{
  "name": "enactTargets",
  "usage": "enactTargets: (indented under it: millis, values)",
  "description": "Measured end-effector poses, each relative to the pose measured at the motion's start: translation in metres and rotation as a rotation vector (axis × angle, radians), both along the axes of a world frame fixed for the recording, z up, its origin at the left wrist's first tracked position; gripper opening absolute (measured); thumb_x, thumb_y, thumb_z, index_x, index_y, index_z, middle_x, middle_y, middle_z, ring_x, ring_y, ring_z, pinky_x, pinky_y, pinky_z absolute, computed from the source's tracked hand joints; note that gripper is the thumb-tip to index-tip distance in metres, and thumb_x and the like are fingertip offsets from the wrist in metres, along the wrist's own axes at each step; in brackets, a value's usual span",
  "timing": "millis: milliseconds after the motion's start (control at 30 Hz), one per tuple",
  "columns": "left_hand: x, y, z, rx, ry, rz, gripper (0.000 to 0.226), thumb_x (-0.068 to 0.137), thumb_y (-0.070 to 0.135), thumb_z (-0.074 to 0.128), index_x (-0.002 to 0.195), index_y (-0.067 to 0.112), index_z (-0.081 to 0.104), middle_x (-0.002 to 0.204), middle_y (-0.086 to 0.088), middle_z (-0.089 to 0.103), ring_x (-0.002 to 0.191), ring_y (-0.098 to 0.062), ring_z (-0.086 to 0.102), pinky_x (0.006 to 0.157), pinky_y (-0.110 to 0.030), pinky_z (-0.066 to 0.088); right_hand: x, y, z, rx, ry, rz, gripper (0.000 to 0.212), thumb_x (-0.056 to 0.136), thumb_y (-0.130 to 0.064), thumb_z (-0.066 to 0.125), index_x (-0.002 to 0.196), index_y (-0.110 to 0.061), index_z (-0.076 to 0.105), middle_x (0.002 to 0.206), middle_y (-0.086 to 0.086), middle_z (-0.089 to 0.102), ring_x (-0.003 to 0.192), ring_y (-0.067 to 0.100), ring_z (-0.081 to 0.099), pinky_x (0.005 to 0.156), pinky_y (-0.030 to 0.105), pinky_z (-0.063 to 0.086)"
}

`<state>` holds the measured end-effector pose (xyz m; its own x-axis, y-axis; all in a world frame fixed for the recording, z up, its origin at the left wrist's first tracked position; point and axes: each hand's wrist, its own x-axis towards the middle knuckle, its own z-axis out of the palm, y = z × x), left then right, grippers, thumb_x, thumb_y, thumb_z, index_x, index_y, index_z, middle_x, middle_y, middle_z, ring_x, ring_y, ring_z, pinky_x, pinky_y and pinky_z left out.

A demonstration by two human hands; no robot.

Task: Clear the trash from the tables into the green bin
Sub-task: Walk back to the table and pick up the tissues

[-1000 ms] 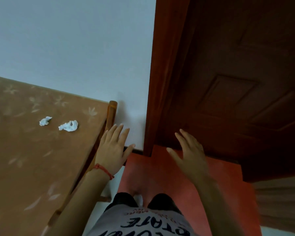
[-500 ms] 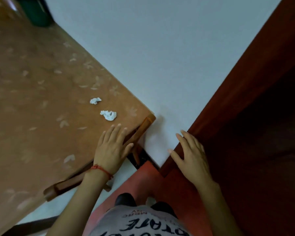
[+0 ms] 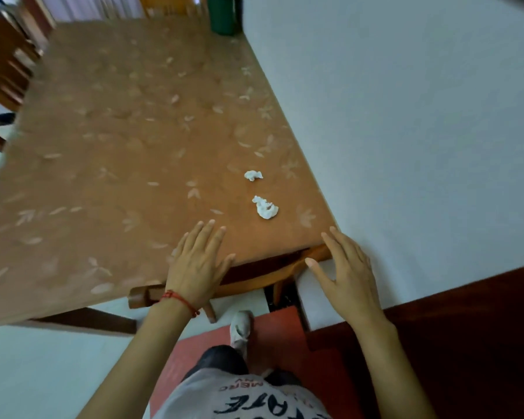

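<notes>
Two crumpled white tissues lie near the right corner of a brown leaf-patterned table [image 3: 118,146]: a larger tissue [image 3: 265,208] nearer me and a smaller tissue [image 3: 253,175] just behind it. My left hand [image 3: 198,264], a red string on its wrist, hovers over the table's near edge with fingers straight, a short way left of the larger tissue. My right hand [image 3: 345,273] is spread open beside the table's corner, holding nothing. A dark green bin [image 3: 224,15] stands past the table's far right corner, by the wall.
A white wall [image 3: 406,131] runs along the table's right side. A dark wooden door [image 3: 466,343] fills the lower right. Wooden chairs [image 3: 3,71] stand at the far left. Below me are an orange-red mat [image 3: 285,337] and white floor.
The view has swung left from the door to the table, so the whole tabletop and the green bin now show. Both hands stay open and now sit close to the tissues.
</notes>
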<state>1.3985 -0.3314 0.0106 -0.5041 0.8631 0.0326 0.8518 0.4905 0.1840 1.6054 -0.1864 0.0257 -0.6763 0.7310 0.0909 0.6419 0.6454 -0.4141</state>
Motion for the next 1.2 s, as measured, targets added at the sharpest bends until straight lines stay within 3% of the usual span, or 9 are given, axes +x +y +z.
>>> enactTargets:
  millis: [267, 500, 600, 667, 733, 800, 933, 1033, 1200]
  values:
    - [-0.046, 0.055, -0.019, 0.043, -0.105, -0.020, 0.064, 0.084, 0.050, 0.030, 0.125, 0.007, 0.053, 0.130, -0.017, 0.055, 0.123, -0.036, 0.048, 0.098, -0.048, 0.041, -0.052, 0.043, -0.005, -0.012, 0.021, 0.003, 0.053, 0.089, -0.044, 0.050, 0.135, -0.018, 0.042, 0.145, 0.001, 0.038, 0.133, 0.016, 0.031, 0.103, 0.024, 0.018]
    - [-0.080, 0.103, -0.033, 0.042, -0.142, -0.060, 0.074, 0.081, 0.056, 0.020, 0.132, 0.010, 0.047, 0.139, -0.014, 0.047, 0.132, -0.031, 0.038, 0.105, -0.044, 0.033, -0.085, 0.081, -0.013, -0.056, -0.116, -0.069, 0.060, 0.090, -0.051, 0.041, 0.141, -0.021, 0.032, 0.151, 0.000, 0.029, 0.138, 0.017, 0.024, 0.109, 0.030, 0.018]
    - [-0.085, 0.118, -0.047, 0.012, -0.261, -0.049, 0.081, 0.077, 0.061, 0.015, 0.137, 0.013, 0.039, 0.145, -0.010, 0.038, 0.137, -0.027, 0.028, 0.111, -0.038, 0.024, -0.091, 0.092, -0.016, -0.091, -0.157, -0.093, 0.064, 0.089, -0.058, 0.032, 0.142, -0.022, 0.029, 0.152, 0.000, 0.026, 0.138, 0.018, 0.023, 0.111, 0.034, 0.019]
    - [-0.083, 0.130, -0.058, 0.011, -0.364, -0.025, 0.070, 0.084, 0.057, 0.030, 0.137, 0.012, 0.038, 0.146, -0.010, 0.036, 0.137, -0.026, 0.027, 0.111, -0.034, 0.024, -0.093, 0.097, -0.018, -0.120, -0.173, -0.113, 0.065, 0.089, -0.059, 0.032, 0.142, -0.023, 0.029, 0.152, -0.001, 0.026, 0.139, 0.018, 0.023, 0.111, 0.036, 0.019]
    - [-0.080, 0.146, -0.070, 0.013, -0.502, 0.011, 0.056, 0.089, 0.037, 0.051, 0.136, 0.010, 0.039, 0.145, -0.010, 0.037, 0.136, -0.024, 0.029, 0.109, -0.030, 0.024, -0.095, 0.102, -0.019, -0.132, -0.186, -0.116, 0.064, 0.089, -0.058, 0.033, 0.142, -0.023, 0.029, 0.152, -0.001, 0.026, 0.139, 0.019, 0.023, 0.110, 0.036, 0.019]
    - [-0.077, 0.163, -0.082, 0.042, -0.607, 0.057, 0.055, 0.085, 0.027, 0.060, 0.133, 0.007, 0.043, 0.139, -0.011, 0.044, 0.131, -0.024, 0.036, 0.105, -0.027, 0.027, -0.095, 0.110, -0.019, -0.147, -0.194, -0.094, 0.066, 0.088, -0.060, 0.032, 0.143, -0.024, 0.028, 0.153, -0.002, 0.025, 0.139, 0.018, 0.022, 0.110, 0.036, 0.019]
    - [-0.068, 0.185, -0.101, 0.046, -0.679, 0.183, 0.059, 0.081, 0.025, 0.065, 0.133, 0.007, 0.043, 0.140, -0.011, 0.044, 0.130, -0.024, 0.038, 0.104, -0.027, 0.028, -0.094, 0.123, -0.020, -0.181, -0.231, -0.060, 0.067, 0.087, -0.062, 0.031, 0.144, -0.027, 0.024, 0.154, -0.004, 0.021, 0.140, 0.017, 0.020, 0.111, 0.035, 0.019]
    - [-0.062, 0.193, -0.117, 0.054, -0.727, 0.245, 0.063, 0.078, 0.022, 0.069, 0.133, 0.006, 0.043, 0.142, -0.012, 0.041, 0.130, -0.025, 0.038, 0.104, -0.025, 0.027, -0.092, 0.131, -0.020, -0.174, -0.236, -0.028, 0.078, 0.080, -0.072, 0.020, 0.143, -0.026, 0.026, 0.153, -0.003, 0.024, 0.139, 0.017, 0.022, 0.111, 0.035, 0.019]
    - [-0.053, 0.202, -0.124, 0.166, -0.687, 0.251, 0.052, 0.077, 0.014, 0.070, 0.124, -0.001, 0.052, 0.134, -0.014, 0.048, 0.120, -0.027, 0.048, 0.091, -0.017, 0.030, -0.090, 0.138, -0.023, -0.159, -0.205, 0.005, 0.079, 0.078, -0.067, 0.016, 0.141, -0.023, 0.033, 0.151, -0.001, 0.030, 0.137, 0.019, 0.028, 0.106, 0.029, 0.016]
